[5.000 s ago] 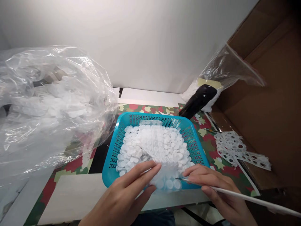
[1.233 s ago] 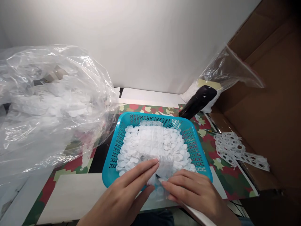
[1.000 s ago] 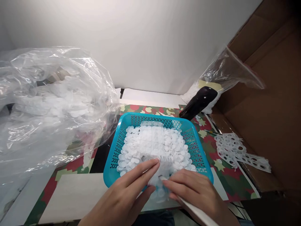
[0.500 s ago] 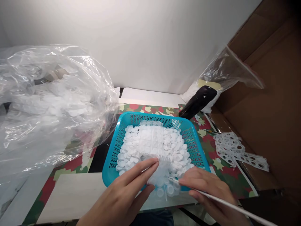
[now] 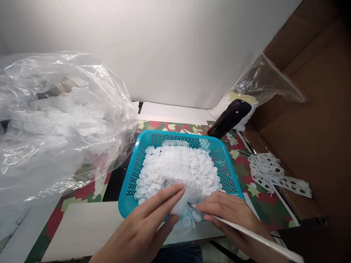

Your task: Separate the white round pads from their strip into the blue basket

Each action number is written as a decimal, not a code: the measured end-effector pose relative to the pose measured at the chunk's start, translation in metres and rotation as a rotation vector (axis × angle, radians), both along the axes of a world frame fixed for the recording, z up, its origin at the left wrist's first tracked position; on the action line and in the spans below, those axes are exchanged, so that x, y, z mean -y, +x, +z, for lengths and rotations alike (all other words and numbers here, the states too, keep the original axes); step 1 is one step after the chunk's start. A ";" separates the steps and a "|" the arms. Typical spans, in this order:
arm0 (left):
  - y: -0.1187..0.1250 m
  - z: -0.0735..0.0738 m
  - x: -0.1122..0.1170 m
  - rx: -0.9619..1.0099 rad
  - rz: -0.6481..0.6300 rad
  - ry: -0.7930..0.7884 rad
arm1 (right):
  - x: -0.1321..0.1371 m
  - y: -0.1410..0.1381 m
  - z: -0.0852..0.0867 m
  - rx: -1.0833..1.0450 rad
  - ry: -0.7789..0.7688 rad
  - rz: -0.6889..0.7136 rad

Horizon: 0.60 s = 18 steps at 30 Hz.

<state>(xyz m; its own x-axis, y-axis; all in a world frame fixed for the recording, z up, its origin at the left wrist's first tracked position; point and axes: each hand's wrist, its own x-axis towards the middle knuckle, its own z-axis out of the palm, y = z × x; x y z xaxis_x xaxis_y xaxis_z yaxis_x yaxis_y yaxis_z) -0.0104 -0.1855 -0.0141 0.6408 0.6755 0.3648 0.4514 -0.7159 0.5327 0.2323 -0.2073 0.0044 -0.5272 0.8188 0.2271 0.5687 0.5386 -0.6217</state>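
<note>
My left hand (image 5: 150, 215) presses its fingers on a translucent plastic sheet with round discs (image 5: 187, 220), its thumb lying below. The sheet bends over the near edge of a turquoise basket (image 5: 128, 182). My right hand (image 5: 230, 213) pinches a long, thin white tool (image 5: 252, 235) with a narrow metal-looking tip. That tip touches or nearly touches the sheet, just right of my left fingertips. Loose white discs (image 5: 203, 166) fill the basket, and a strip of joined discs (image 5: 175, 155) lies across them. The exact kind of tool cannot be made out.
At left stands a large clear bag (image 5: 68, 146) of whitish pieces. A black handle-like object (image 5: 230, 117) leans behind the basket's right corner, near a zip bag (image 5: 268, 80). Punched-out sheet scraps (image 5: 265, 170) lie at right, beside a cardboard wall (image 5: 307, 109).
My right hand has moved a little left with the tool, bringing its tip closer to my left fingers. My left hand stays almost still on the sheet.
</note>
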 end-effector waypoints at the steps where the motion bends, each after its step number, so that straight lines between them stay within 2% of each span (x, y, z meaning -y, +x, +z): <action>1: 0.000 0.000 0.000 0.002 0.002 0.006 | -0.002 -0.003 0.001 0.033 -0.011 -0.010; 4: 0.000 -0.001 0.001 0.000 -0.009 0.019 | -0.005 -0.006 0.004 0.102 -0.026 -0.024; 7: -0.001 0.000 0.001 0.000 -0.016 0.021 | 0.001 0.002 0.005 0.044 0.003 -0.052; 14: 0.000 0.002 -0.001 0.013 0.013 -0.008 | 0.021 0.032 0.003 -0.082 0.079 -0.250; 18: 0.000 0.002 -0.001 0.003 0.000 -0.020 | 0.017 0.031 0.003 -0.083 0.079 -0.230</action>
